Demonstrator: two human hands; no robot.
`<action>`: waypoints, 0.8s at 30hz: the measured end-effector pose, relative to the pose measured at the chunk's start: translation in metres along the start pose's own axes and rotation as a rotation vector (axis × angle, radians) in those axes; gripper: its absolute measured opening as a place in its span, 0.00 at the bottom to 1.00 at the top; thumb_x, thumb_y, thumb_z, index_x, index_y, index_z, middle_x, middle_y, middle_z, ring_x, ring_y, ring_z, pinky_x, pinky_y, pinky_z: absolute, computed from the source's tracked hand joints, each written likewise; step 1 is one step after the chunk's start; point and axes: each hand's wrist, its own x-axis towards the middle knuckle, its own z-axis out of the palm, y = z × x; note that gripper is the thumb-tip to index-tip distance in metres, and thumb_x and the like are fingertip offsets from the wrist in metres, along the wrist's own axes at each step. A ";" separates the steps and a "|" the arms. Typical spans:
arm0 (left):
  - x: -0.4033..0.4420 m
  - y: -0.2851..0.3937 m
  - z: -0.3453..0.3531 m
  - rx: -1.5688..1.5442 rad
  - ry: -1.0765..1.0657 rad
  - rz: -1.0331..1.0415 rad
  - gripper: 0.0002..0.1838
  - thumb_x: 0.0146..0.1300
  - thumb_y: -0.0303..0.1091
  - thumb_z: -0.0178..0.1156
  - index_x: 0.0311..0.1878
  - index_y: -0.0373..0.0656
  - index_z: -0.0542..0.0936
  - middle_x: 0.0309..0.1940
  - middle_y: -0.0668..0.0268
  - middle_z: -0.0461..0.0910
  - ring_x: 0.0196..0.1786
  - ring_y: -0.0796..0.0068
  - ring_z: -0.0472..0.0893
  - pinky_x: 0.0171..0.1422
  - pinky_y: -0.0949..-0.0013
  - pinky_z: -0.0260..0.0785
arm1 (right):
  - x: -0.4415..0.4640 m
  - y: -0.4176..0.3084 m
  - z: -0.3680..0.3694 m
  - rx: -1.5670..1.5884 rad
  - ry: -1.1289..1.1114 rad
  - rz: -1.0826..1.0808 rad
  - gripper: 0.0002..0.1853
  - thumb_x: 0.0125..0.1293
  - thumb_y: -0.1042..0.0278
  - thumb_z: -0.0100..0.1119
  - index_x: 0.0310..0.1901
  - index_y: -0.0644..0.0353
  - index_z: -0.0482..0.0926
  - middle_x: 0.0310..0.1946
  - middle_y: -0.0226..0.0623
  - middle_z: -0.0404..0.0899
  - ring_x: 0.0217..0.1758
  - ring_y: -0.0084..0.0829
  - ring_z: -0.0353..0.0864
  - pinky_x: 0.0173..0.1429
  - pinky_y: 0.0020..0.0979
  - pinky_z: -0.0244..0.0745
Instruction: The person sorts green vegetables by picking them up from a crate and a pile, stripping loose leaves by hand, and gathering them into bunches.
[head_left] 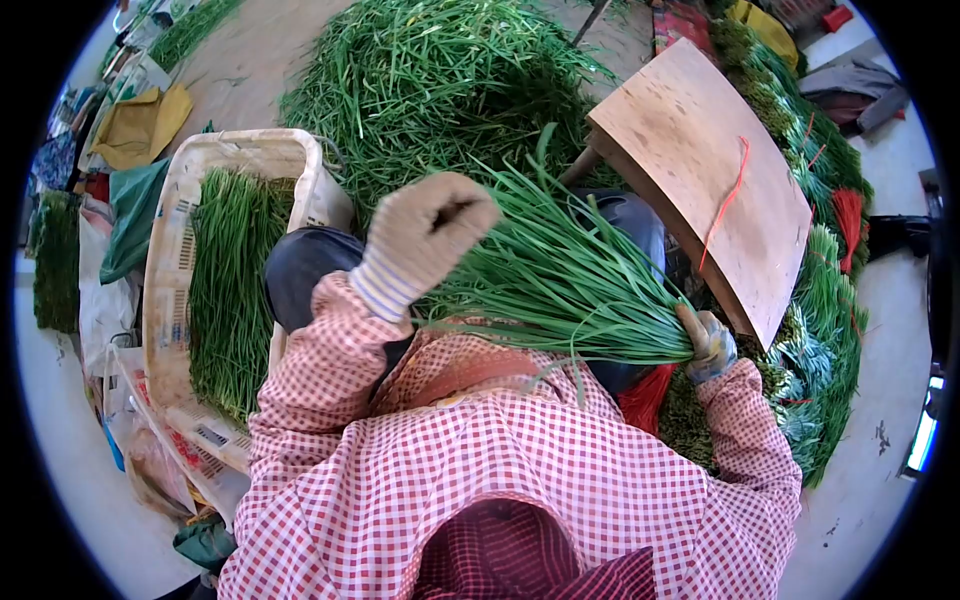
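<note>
My right hand (710, 345), in a patterned glove with the fingertips showing, is wrapped round the bundled end of a bunch of garlic chives (570, 270). The long green leaves fan out to the left across my lap. My left hand (425, 235), in a beige knit glove with a striped cuff, is raised at the left of the leaf tips. Its fingers are curled in, with a dark hollow between them, and I see nothing in them. Red tie strands (648, 395) hang below the bunch, close to my right hand.
A big loose heap of chives (430, 90) lies ahead. On the left, a plastic crate (155, 300) holds more chives. At the right stands a wooden board (715, 180) with a red strand (728, 200) on it; tied bunches (815, 350) are stacked beyond.
</note>
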 end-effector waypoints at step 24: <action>-0.017 -0.087 -0.040 -0.452 0.253 -1.076 0.30 0.61 0.37 0.60 0.66 0.53 0.62 0.48 0.71 0.70 0.40 0.72 0.79 0.43 0.67 0.72 | 0.183 0.069 -0.106 0.260 -0.071 -0.100 0.42 0.53 0.77 0.56 0.71 0.54 0.53 0.60 0.39 0.74 0.58 0.30 0.77 0.63 0.28 0.70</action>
